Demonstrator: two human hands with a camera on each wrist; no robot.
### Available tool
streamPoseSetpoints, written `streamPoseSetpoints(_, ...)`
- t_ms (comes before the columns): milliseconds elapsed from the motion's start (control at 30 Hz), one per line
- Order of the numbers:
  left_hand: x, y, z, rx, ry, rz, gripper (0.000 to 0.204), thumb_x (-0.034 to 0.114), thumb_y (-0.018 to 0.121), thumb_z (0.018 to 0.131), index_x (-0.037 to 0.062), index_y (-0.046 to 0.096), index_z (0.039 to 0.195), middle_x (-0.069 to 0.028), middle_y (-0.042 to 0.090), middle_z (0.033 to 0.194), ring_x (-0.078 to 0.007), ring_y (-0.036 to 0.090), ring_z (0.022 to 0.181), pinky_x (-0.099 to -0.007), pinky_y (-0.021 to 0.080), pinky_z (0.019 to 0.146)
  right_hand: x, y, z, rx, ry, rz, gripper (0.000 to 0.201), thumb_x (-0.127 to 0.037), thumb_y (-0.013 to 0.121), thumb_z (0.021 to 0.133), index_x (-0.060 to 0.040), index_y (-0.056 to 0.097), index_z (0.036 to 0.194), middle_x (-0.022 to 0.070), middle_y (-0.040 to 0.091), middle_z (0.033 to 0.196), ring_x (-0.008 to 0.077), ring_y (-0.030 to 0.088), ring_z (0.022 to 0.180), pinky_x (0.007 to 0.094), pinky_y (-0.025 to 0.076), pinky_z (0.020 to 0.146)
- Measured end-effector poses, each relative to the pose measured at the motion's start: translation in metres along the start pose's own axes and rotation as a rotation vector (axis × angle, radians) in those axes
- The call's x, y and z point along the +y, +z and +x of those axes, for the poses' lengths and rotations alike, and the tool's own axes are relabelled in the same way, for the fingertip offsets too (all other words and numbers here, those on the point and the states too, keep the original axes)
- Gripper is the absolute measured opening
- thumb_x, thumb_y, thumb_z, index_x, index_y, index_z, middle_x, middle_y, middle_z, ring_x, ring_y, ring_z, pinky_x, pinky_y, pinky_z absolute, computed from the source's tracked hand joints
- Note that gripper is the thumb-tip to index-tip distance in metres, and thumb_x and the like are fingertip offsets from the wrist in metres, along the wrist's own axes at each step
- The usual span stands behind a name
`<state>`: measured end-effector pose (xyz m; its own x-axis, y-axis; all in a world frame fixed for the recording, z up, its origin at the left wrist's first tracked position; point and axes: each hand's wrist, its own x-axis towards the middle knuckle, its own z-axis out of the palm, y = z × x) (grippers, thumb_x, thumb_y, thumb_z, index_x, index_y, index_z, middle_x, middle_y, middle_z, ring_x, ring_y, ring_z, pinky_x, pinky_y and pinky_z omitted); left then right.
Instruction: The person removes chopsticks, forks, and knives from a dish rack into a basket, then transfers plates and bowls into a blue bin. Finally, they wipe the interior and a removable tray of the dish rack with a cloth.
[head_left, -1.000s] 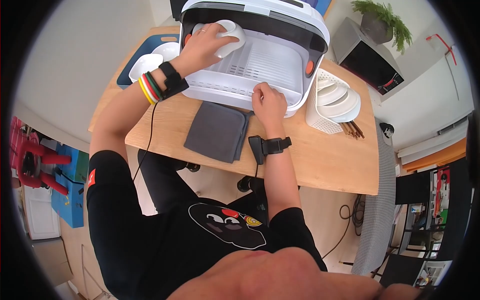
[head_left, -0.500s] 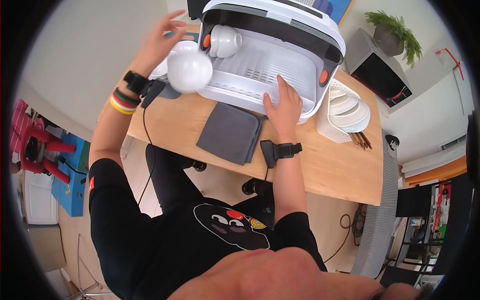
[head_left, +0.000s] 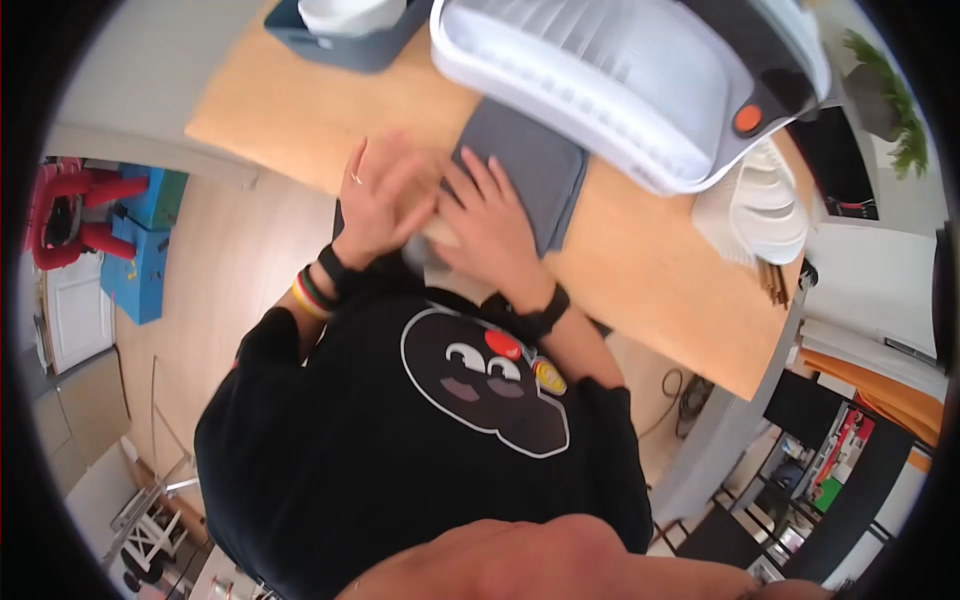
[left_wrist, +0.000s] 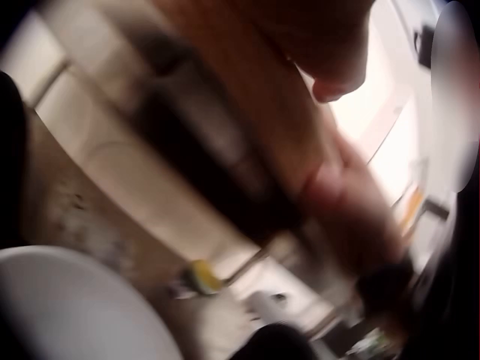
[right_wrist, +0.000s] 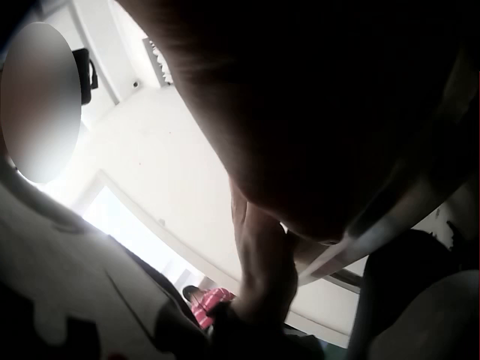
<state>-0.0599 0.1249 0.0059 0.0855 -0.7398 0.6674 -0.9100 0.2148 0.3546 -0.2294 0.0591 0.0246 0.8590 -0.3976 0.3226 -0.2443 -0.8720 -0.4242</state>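
My left hand [head_left: 385, 200] is blurred, its fingers stretched out over the table's front edge. Close beside it, my right hand [head_left: 490, 215] spreads straight fingers, overlapping the folded dark grey cloth [head_left: 545, 165] in the head view. Below the hands, past the edge, lies a pale blurred shape [head_left: 430, 265]; I cannot tell whether either hand touches it. A smooth, white, bowl-like curve [left_wrist: 75, 307] fills the lower left of the left wrist view. The right wrist view is mostly dark, with my right hand's underside [right_wrist: 300, 127] close to the lens.
The white dish rack [head_left: 590, 130] with a dark lid stands at the back of the wooden table [head_left: 650, 270]. At left is a blue-grey tub [head_left: 345, 50] holding white bowls [head_left: 355, 12]. A white perforated basket [head_left: 720, 215] with plates [head_left: 770, 215] and chopsticks [head_left: 773, 283] stands at right.
My left hand let go of a white bowl in the rack, swung left, then came down beside my right hand. A white bowl seen before my left wrist left that spot. The head view tilted down.
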Motion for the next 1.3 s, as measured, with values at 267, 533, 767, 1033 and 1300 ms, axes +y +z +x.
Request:
streamPoseSetpoints(267, -0.008, 0.009, -0.016, 0.006, -0.037, 0.198, 0.045, 0.036, 0.056, 0.077, 0.0202, 0.059, 0.119, -0.0009, 0.062, 0.114, -0.0149, 0.061, 0.099, -0.0443, 0.029, 0.102, 0.002, 0.011, 0.000, -0.020, 0.016, -0.052, 0.049, -0.024, 0.068, 0.065, -0.0141, 0.059, 0.112, 0.0064, 0.049, 0.130, 0.0266, 0.039, 0.127, 0.0453, 0.025, 0.108)
streamPoseSetpoints(533, 0.003, -0.004, -0.016, 0.012, -0.070, 0.124, 0.049, 0.032, 0.055, 0.078, 0.0148, 0.054, 0.124, -0.0069, 0.061, 0.110, -0.0201, 0.059, 0.095, -0.0475, 0.027, 0.101, -0.002, 0.018, -0.004, 0.073, -0.031, -0.129, 0.047, -0.028, 0.070, 0.065, -0.0143, 0.062, 0.109, 0.0060, 0.051, 0.129, 0.0251, 0.042, 0.125, 0.0455, 0.028, 0.107)
streamPoseSetpoints(767, 0.006, -0.007, -0.019, -0.003, -0.045, 0.143, 0.052, 0.031, 0.055, 0.078, 0.0098, 0.052, 0.126, -0.0108, 0.059, 0.107, -0.0247, 0.057, 0.098, -0.0535, 0.028, 0.098, -0.030, -0.024, 0.007, 0.007, -0.017, -0.160, 0.055, -0.038, 0.068, 0.075, -0.0066, 0.056, 0.118, 0.0151, 0.047, 0.130, 0.0328, 0.037, 0.128, 0.0478, 0.024, 0.107)
streamPoseSetpoints(1033, 0.004, -0.008, -0.019, -0.024, -0.056, 0.137, 0.054, 0.033, 0.056, 0.078, 0.0102, 0.051, 0.127, -0.0114, 0.058, 0.107, -0.0232, 0.057, 0.098, -0.0547, 0.024, 0.101, -0.013, -0.041, -0.007, 0.255, -0.065, -0.298, 0.035, -0.029, 0.068, 0.076, -0.0101, 0.065, 0.106, 0.0083, 0.058, 0.121, 0.0296, 0.045, 0.122, 0.0442, 0.031, 0.104)
streamPoseSetpoints(1300, 0.002, 0.003, -0.021, 0.118, -0.001, 0.217, 0.041, 0.029, 0.053, 0.077, 0.0222, 0.059, 0.117, -0.0022, 0.064, 0.101, -0.0179, 0.061, 0.090, -0.0469, 0.026, 0.103, 0.019, -0.052, -0.063, 0.393, 0.106, -0.372, 0.026, -0.023, 0.064, 0.080, -0.0113, 0.066, 0.103, 0.0107, 0.059, 0.116, 0.0319, 0.047, 0.116, 0.0424, 0.035, 0.099)
